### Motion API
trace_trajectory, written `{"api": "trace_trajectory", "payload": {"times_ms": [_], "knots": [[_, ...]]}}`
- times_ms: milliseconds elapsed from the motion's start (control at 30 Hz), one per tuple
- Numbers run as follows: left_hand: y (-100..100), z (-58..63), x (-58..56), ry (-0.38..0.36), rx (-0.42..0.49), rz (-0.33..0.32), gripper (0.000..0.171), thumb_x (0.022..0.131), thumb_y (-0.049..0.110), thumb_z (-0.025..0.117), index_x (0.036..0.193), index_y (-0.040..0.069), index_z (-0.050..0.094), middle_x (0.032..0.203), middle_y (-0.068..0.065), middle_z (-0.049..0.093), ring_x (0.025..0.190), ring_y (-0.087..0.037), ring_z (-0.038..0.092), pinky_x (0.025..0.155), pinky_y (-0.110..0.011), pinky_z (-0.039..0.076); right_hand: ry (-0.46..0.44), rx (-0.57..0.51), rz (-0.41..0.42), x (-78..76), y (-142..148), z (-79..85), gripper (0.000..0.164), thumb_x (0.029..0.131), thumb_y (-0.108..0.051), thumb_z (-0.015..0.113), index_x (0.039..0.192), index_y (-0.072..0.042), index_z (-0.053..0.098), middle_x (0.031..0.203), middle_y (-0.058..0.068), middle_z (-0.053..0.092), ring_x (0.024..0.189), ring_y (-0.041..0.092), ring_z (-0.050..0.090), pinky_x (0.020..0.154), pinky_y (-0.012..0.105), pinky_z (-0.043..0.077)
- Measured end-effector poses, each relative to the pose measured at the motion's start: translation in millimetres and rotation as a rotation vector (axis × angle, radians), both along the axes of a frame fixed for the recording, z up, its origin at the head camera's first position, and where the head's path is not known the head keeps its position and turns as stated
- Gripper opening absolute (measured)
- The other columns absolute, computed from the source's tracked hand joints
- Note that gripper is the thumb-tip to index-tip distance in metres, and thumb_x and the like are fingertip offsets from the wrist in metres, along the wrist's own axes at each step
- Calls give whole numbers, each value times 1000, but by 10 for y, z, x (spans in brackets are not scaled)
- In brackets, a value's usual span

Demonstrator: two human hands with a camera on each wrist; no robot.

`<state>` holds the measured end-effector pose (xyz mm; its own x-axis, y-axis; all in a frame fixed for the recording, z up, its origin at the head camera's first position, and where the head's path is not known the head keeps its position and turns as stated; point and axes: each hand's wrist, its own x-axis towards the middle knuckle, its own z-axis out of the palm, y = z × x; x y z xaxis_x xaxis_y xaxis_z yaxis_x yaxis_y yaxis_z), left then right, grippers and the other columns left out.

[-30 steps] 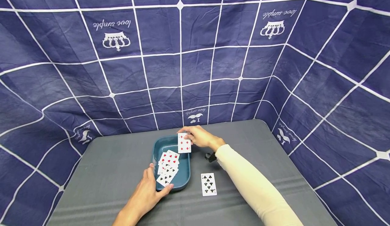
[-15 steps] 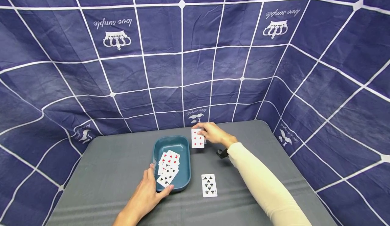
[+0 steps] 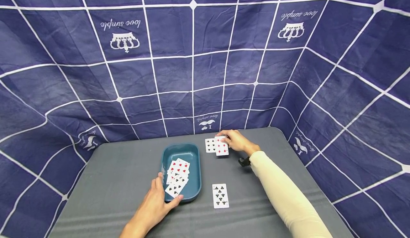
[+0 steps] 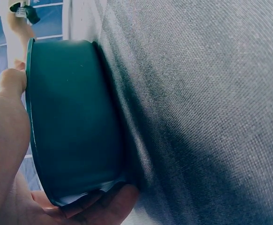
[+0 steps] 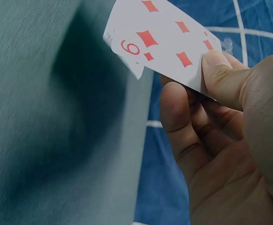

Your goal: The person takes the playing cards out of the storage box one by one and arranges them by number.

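Note:
In the head view my right hand (image 3: 236, 140) pinches a playing card, the six of diamonds (image 3: 221, 149), between thumb and fingers. A black-suited card (image 3: 210, 145) lies close on its left, partly covered by it. The right wrist view has the thumb on the card's red-diamond face (image 5: 164, 37), with a corner of another card below it. My left hand (image 3: 155, 198) grips the near left corner of a teal tray (image 3: 193, 156). In the left wrist view the thumb lies at the rim and the fingers curl along the tray's outer wall (image 4: 75, 117).
Inside the tray several overlapping cards (image 3: 177, 177), hearts and black suits, lie face up. A clubs card (image 3: 220, 196) rests alone on the grey table (image 3: 128, 166), right of the tray. Blue grid-patterned cloth (image 3: 169, 70) rises behind and at both sides.
My right hand has carried the six of diamonds rightward from above the tray to the back of the table, uncovering the black-suited card there. The left hand and tray stay in place.

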<state>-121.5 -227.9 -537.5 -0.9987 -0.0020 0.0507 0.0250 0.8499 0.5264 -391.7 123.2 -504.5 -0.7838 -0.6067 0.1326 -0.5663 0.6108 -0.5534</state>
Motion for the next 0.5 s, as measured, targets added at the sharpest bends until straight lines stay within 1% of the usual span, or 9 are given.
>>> {"api": "trace_trajectory", "payload": {"times_ms": [167, 300, 400, 500], "knots": [[-2, 24, -8, -9, 10, 1, 134, 96, 67, 90, 173, -21, 24, 167, -43, 47, 146, -52, 66, 120, -65, 55, 32, -22, -14, -48, 123, -74, 28, 113, -4, 72, 139, -7, 82, 106, 11, 81, 74, 7, 60, 73, 26, 53], [-3, 20, 5, 4, 1, -3, 133, 96, 66, 91, 171, -24, 26, 164, -44, 49, 144, -52, 67, 120, -64, 56, 54, -22, -22, -82, 191, -161, 27, 111, -2, 73, 136, -6, 83, 107, 10, 81, 81, 8, 58, 78, 27, 50], [-2, 10, 11, 11, -2, -3, 132, 95, 64, 92, 169, -25, 28, 161, -45, 50, 142, -52, 68, 118, -64, 57, 42, -38, -47, -98, 226, -216, 27, 112, -1, 72, 135, -7, 84, 104, 10, 80, 81, 8, 58, 76, 25, 50], [1, 5, 2, -3, 8, 6, 133, 96, 65, 91, 171, -23, 26, 163, -44, 49, 144, -52, 67, 120, -64, 56, 10, -84, -68, -130, 270, -267, 28, 111, 2, 71, 135, -5, 84, 101, 13, 79, 76, 12, 66, 69, 25, 56]]}}
